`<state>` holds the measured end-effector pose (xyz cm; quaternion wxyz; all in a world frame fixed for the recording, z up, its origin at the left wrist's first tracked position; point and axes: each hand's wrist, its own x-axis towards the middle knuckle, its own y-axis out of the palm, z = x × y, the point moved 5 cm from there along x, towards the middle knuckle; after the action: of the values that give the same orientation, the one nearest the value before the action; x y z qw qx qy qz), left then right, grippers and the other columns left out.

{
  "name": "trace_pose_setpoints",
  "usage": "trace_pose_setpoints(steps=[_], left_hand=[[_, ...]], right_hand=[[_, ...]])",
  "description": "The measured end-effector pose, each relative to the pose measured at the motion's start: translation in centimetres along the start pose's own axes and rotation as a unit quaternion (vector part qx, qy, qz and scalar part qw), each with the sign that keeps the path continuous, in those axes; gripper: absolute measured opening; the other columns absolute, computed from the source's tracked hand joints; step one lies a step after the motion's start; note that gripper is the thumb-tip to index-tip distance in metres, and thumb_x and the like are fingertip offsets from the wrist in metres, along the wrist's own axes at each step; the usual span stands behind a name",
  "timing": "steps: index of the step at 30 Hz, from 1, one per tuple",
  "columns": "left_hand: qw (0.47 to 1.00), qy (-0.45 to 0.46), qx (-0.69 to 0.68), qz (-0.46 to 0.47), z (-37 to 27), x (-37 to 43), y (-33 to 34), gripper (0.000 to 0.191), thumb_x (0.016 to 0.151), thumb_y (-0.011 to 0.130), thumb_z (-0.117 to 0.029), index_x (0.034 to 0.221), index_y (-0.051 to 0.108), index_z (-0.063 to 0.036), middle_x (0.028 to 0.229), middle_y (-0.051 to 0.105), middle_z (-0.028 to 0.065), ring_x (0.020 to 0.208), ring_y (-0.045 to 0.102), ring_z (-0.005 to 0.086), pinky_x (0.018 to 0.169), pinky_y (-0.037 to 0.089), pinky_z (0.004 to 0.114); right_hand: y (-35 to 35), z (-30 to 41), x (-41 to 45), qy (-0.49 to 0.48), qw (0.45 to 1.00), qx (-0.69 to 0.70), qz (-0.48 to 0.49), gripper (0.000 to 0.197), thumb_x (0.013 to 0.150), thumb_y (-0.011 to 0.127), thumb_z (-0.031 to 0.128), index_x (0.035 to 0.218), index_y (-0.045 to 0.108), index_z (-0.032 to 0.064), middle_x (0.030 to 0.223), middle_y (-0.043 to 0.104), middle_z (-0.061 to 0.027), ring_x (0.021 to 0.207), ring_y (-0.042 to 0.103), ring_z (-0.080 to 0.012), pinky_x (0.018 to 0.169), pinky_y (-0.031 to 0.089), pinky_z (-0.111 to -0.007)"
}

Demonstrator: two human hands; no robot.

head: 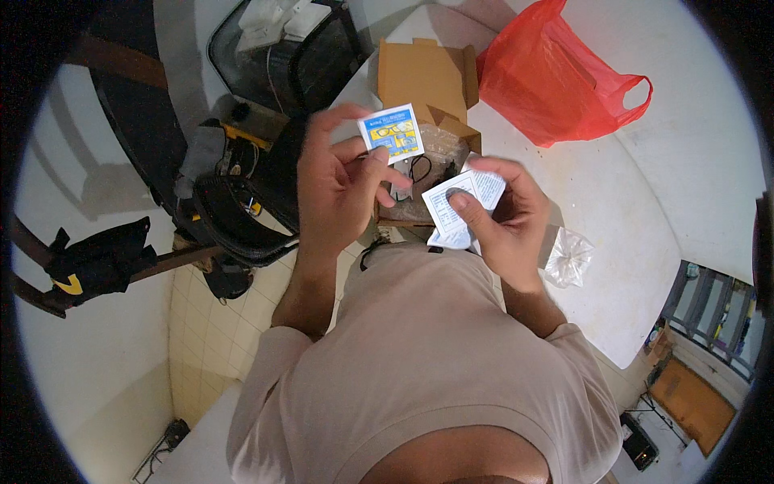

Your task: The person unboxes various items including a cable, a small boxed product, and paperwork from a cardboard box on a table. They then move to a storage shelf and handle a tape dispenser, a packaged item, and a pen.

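My left hand point(347, 181) pinches a small square sachet point(393, 134) with a blue and yellow printed face and a white border. In my right hand point(511, 212) are several white printed papers or sachets point(452, 206), fanned out with the thumb pressed on the top one. Behind and between the hands stands an open cardboard box point(423, 72) with its lid raised. Inside it lie bubble wrap point(441, 140) and a thin black cable point(418, 169). My hands and the papers hide part of the box.
A red plastic bag point(556, 85) rests on the white table point(623, 242) at the back right. Crumpled clear plastic point(568, 257) lies right of my right hand. To the left are a black chair point(242, 221) and a black container point(290, 66) with white items on top.
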<state>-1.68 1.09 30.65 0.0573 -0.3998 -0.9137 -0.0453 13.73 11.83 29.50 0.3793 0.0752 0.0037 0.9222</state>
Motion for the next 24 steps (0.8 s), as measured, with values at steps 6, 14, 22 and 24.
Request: trace_pose_setpoints(steps=[6, 14, 22, 24], left_hand=[[0.992, -0.005, -0.003, 0.128, 1.9, -0.7, 2.3, 0.022, 0.082, 0.063, -0.001, 0.103, 0.061, 0.0055, 0.101, 0.061, 0.0159, 0.085, 0.066, 0.0177, 0.059, 0.056, 0.023], [0.930, 0.289, 0.226, 0.009, -0.1, -0.9, 0.7, 0.021, 0.068, 0.074, 0.001, 0.087, 0.065, -0.0015, 0.090, 0.067, 0.0104, 0.083, 0.067, 0.0216, 0.064, 0.056, 0.030], [0.847, 0.455, 0.275, 0.019, -1.4, -2.1, 1.2, 0.033, 0.055, 0.077, 0.001, 0.084, 0.064, -0.0050, 0.095, 0.067, 0.0039, 0.094, 0.062, 0.0247, 0.074, 0.054, 0.034], [0.836, 0.487, 0.250, 0.028, -1.3, -2.5, 1.5, 0.038, 0.054, 0.078, 0.001, 0.088, 0.064, -0.0061, 0.097, 0.066, 0.0050, 0.095, 0.061, 0.0261, 0.075, 0.054, 0.034]], right_hand=[[-0.1, -1.7, 0.9, 0.000, 0.993, 0.088, -0.073, 0.034, 0.077, 0.073, 0.000, 0.106, 0.057, -0.0032, 0.091, 0.066, -0.0095, 0.084, 0.062, -0.0114, 0.074, 0.050, -0.024], [-1.0, -3.1, 0.6, 0.002, 0.996, 0.043, -0.075, 0.023, 0.079, 0.073, 0.009, 0.095, 0.060, -0.0019, 0.085, 0.067, -0.0062, 0.073, 0.060, -0.0087, 0.066, 0.049, -0.023], [0.1, -2.4, 0.0, 0.117, 0.978, 0.171, 0.032, 0.026, 0.079, 0.073, 0.010, 0.100, 0.062, -0.0007, 0.083, 0.067, -0.0050, 0.071, 0.059, -0.0074, 0.064, 0.048, -0.022], [0.2, -2.1, 0.0, 0.131, 0.977, 0.162, 0.044, 0.028, 0.078, 0.073, 0.006, 0.102, 0.061, -0.0019, 0.086, 0.067, -0.0059, 0.074, 0.060, -0.0074, 0.067, 0.048, -0.023]])
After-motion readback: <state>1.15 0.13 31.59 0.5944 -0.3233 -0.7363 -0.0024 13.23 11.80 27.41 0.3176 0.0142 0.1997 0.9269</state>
